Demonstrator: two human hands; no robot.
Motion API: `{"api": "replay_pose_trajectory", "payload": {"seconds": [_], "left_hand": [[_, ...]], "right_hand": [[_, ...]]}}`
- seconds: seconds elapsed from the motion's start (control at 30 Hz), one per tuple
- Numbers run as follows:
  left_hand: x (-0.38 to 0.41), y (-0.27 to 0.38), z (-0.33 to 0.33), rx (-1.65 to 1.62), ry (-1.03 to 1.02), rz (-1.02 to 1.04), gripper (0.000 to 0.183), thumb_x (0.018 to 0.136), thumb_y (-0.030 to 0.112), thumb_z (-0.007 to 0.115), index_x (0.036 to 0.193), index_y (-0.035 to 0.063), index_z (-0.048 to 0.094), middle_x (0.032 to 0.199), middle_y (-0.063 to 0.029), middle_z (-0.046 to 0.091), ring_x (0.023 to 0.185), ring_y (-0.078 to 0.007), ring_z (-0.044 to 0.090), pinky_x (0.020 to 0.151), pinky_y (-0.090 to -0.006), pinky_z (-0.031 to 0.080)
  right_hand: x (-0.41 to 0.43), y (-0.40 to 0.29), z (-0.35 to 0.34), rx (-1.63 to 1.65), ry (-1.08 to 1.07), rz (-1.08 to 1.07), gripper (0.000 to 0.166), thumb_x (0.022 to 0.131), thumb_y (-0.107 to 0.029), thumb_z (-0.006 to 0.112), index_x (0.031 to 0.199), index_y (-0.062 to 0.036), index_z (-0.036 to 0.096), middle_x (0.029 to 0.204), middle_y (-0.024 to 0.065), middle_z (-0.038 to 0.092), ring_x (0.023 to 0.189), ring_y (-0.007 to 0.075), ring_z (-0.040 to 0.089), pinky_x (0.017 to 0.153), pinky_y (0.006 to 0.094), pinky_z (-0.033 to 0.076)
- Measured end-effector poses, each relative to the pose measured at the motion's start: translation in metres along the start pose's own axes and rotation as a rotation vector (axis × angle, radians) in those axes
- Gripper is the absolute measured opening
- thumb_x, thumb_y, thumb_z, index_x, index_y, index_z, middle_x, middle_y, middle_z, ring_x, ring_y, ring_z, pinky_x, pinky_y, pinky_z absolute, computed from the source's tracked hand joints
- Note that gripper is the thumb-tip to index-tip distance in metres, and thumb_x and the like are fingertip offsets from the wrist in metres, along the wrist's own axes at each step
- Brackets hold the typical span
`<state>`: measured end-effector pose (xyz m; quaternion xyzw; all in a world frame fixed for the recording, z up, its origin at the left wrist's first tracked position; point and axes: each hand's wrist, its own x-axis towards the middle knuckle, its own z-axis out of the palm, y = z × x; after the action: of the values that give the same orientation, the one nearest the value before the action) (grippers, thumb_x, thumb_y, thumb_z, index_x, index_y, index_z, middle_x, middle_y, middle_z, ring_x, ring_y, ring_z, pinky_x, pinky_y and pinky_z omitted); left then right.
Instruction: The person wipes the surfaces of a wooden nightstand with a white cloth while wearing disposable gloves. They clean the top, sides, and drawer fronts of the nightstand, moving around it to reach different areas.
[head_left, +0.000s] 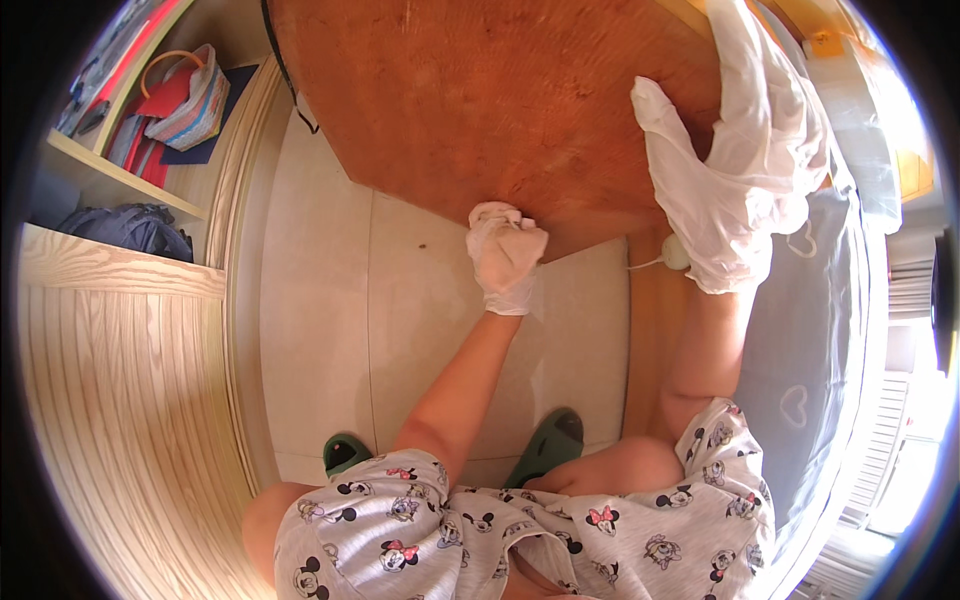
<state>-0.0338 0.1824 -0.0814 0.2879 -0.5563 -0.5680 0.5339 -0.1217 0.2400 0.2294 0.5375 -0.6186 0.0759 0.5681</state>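
Observation:
A large reddish-brown wooden panel (480, 97) stands before me, with its lower corner near the floor. My left hand (504, 259), in a thin white glove, grips a pale pinkish cloth (496, 212) against the panel's lower edge. The fingers are mostly hidden by the bunched cloth. To the right, my right hand (739, 150) wears a loose white glove. Its thumb and fingers are spread apart over the right part of the panel, with no separate thing seen in it. Whether the palm presses on the wood is hidden.
Left stands a light wood cabinet (124, 375) with a striped woven basket (191, 112) and dark blue fabric (135, 229) on its shelves. Grey bedding (795, 337) lies right. A small white round device (676, 253) with a cord sits below my right hand. Green slippers (551, 442) are on the tiled floor (315, 337).

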Motion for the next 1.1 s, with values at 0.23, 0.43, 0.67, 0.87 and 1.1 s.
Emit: {"api": "replay_pose_trajectory", "payload": {"seconds": [0.23, 0.43, 0.67, 0.87, 1.1], "left_hand": [[0.011, 0.098, 0.023, -0.325, 0.019, -0.025, 0.021, 0.083, 0.0, 0.071, 0.101, 0.0035, 0.06, 0.097, -0.0087, 0.063, 0.093, -0.0257, 0.063, 0.083, -0.0364, 0.053], [0.02, 0.166, 0.053, 0.26, -0.288, 0.491, 0.02, 0.067, 0.009, 0.077, 0.07, 0.0085, 0.057, 0.079, -0.0061, 0.063, 0.09, -0.0289, 0.063, 0.081, -0.0448, 0.05], [-0.029, 0.044, 0.03, 0.471, -0.202, 0.094, 0.017, 0.083, 0.013, 0.071, 0.092, 0.0073, 0.058, 0.089, -0.0063, 0.063, 0.087, -0.0232, 0.062, 0.077, -0.038, 0.05], [-0.032, -0.031, 0.003, -0.308, 0.019, -0.302, 0.009, 0.097, 0.014, 0.061, 0.102, 0.0061, 0.058, 0.097, -0.0063, 0.062, 0.09, -0.0245, 0.061, 0.077, -0.0339, 0.05], [0.021, 0.08, 0.01, 0.408, -0.094, 0.272, 0.008, 0.097, 0.012, 0.06, 0.096, 0.0045, 0.059, 0.099, -0.0064, 0.059, 0.09, -0.0218, 0.059, 0.079, -0.0334, 0.05]], "right_hand": [[-0.013, 0.004, 0.001, -0.022, -0.006, -0.013, 0.064, 0.073, -0.004, 0.079, 0.135, -0.0061, 0.069, 0.144, 0.0137, 0.057, 0.137, 0.0308, 0.044, 0.111, 0.0485, 0.035], [-0.013, 0.008, 0.0, -0.041, -0.022, -0.046, 0.065, 0.071, -0.005, 0.08, 0.135, -0.0063, 0.069, 0.145, 0.0138, 0.055, 0.139, 0.0314, 0.042, 0.112, 0.0496, 0.033], [-0.015, 0.012, -0.006, -0.071, -0.046, -0.065, 0.067, 0.07, -0.006, 0.081, 0.136, -0.0066, 0.069, 0.147, 0.0139, 0.053, 0.141, 0.0322, 0.04, 0.113, 0.051, 0.031], [-0.011, 0.003, 0.001, -0.036, -0.01, -0.049, 0.069, 0.068, -0.007, 0.081, 0.136, -0.0068, 0.069, 0.149, 0.0141, 0.052, 0.143, 0.0328, 0.038, 0.114, 0.0521, 0.03], [-0.023, 0.014, 0.003, -0.073, -0.052, -0.055, 0.071, 0.067, -0.008, 0.082, 0.136, -0.007, 0.069, 0.151, 0.0142, 0.05, 0.145, 0.0335, 0.036, 0.115, 0.0534, 0.028]]}}
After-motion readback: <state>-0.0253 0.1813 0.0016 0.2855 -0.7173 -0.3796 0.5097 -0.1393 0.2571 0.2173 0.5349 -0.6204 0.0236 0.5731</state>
